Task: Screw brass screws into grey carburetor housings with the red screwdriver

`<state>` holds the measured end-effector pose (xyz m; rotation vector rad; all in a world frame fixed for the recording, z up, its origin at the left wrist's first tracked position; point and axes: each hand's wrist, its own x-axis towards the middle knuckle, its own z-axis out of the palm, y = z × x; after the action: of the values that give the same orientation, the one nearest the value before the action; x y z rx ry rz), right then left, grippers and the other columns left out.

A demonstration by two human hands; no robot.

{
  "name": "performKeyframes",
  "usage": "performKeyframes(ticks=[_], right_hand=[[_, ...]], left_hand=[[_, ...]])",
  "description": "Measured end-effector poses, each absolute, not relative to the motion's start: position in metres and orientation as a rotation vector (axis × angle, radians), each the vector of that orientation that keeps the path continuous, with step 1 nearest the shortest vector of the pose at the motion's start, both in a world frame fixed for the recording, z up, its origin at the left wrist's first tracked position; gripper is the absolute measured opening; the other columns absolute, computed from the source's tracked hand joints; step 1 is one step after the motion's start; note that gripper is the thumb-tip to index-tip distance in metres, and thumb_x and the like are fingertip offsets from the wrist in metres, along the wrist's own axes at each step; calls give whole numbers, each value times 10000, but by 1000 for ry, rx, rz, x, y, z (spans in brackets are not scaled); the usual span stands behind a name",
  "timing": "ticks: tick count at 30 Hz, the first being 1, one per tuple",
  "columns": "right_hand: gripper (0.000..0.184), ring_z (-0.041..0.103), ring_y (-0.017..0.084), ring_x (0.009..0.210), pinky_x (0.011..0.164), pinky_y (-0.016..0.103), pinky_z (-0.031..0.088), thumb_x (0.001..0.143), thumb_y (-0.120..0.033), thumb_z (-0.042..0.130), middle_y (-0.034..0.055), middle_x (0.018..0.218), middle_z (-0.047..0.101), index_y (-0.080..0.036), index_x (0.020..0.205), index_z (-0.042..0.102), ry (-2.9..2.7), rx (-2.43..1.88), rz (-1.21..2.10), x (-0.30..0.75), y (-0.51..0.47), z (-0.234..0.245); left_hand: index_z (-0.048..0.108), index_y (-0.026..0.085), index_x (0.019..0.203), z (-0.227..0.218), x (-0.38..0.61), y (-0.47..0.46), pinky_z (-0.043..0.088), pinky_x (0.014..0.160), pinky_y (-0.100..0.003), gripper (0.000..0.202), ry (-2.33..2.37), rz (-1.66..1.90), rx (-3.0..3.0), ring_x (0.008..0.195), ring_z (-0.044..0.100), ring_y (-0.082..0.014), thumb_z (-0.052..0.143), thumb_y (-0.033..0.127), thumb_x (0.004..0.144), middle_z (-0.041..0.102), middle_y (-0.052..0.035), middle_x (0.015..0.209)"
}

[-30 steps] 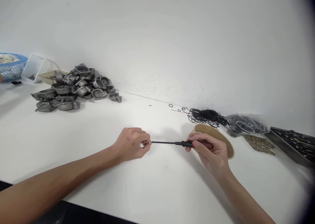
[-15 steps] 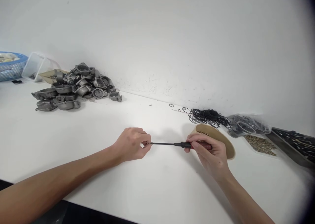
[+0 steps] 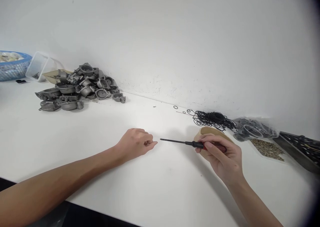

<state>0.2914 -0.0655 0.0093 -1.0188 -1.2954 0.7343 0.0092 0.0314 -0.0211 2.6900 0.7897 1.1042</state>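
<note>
My right hand (image 3: 226,158) is wrapped round the red and black handle of a screwdriver (image 3: 176,141). The thin dark shaft points left, and its tip ends a short way from my left fingertips without touching them. My left hand (image 3: 135,142) is closed above the white table, fingers curled in and thumb stretched toward the tip; anything between those fingers is hidden or too small to name. Behind my right hand stands a cream-coloured round bowl (image 3: 204,131), partly covered by the hand.
Grey metal housings (image 3: 68,88) are heaped at the left against the wall. Black rubber rings (image 3: 212,119) lie at the right, near a clear plastic bag (image 3: 253,128), small brass-coloured parts (image 3: 267,148) and a dark tray (image 3: 296,153). A blue basket (image 3: 15,70) and a clear tub (image 3: 40,66) stand far left.
The screwdriver has moved right with my right hand, and its tip has come away from my left fingertips. My left fingers have shifted slightly, the thumb now reaching further out. The view has turned slightly.
</note>
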Motion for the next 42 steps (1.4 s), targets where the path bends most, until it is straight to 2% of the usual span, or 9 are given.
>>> performKeyframes(ticks=[5, 8, 11, 14, 20, 25, 30, 36, 42], right_hand=[[80, 669, 190, 642, 611, 372, 621, 882, -270, 747, 74, 859, 683, -212, 936, 760, -1302, -1051, 719, 293, -65, 10], [105, 704, 201, 678, 684, 395, 657, 874, -295, 764, 73, 881, 714, -207, 931, 760, -1267, -1142, 694, 293, -63, 8], [171, 742, 233, 734, 761, 417, 668, 862, -342, 781, 73, 853, 736, -196, 947, 753, -1253, -1292, 659, 294, -62, 7], [238, 759, 255, 764, 760, 389, 669, 813, -375, 827, 79, 823, 757, -193, 946, 753, -1271, -1438, 590, 292, -62, 9], [278, 770, 270, 792, 763, 363, 655, 761, -419, 860, 59, 801, 775, -220, 924, 756, -1292, -1539, 539, 282, -62, 12], [302, 766, 266, 794, 780, 364, 654, 747, -440, 862, 65, 817, 778, -212, 916, 758, -1291, -1533, 538, 280, -61, 8], [319, 768, 268, 789, 812, 370, 652, 734, -455, 863, 66, 818, 777, -208, 905, 755, -1280, -1526, 543, 282, -60, 6], [337, 769, 270, 760, 785, 362, 652, 721, -479, 864, 63, 811, 772, -204, 883, 755, -1257, -1514, 526, 281, -61, 8], [323, 768, 259, 752, 770, 346, 647, 718, -469, 868, 55, 832, 764, -208, 870, 754, -1263, -1508, 525, 282, -61, 7]], left_hand=[[675, 181, 687, -24, 7, 35, 365, 516, -228, 314, 789, 853, 2696, 568, 593, -112, 657, 340, 957, 666, 23, 609], [737, 204, 793, -24, 6, 38, 402, 546, -230, 204, 837, 776, 2689, 633, 654, -123, 644, 265, 964, 737, 20, 718], [760, 218, 867, -24, 5, 42, 424, 566, -230, 198, 909, 783, 2667, 674, 683, -130, 597, 173, 970, 769, 19, 795], [772, 229, 909, -25, 5, 45, 453, 589, -225, 178, 973, 775, 2643, 698, 692, -127, 617, 152, 950, 785, 24, 866], [787, 249, 983, -34, 11, 45, 500, 651, -241, 113, 1043, 719, 2637, 895, 696, -185, 700, 281, 917, 772, -5, 996], [792, 246, 878, -39, 21, 46, 471, 632, -256, 149, 1104, 673, 2606, 862, 668, -191, 654, 232, 933, 746, -13, 960], [779, 243, 850, -34, 22, 47, 459, 650, -256, 194, 1124, 656, 2525, 885, 669, -195, 615, 170, 922, 757, -3, 963], [775, 228, 883, -22, 14, 49, 502, 681, -237, 245, 1098, 673, 2358, 668, 651, -128, 545, 216, 965, 774, 20, 833], [790, 229, 925, -21, 10, 53, 531, 643, -186, 205, 1084, 673, 2235, 727, 713, -126, 585, 228, 941, 783, 33, 817]])
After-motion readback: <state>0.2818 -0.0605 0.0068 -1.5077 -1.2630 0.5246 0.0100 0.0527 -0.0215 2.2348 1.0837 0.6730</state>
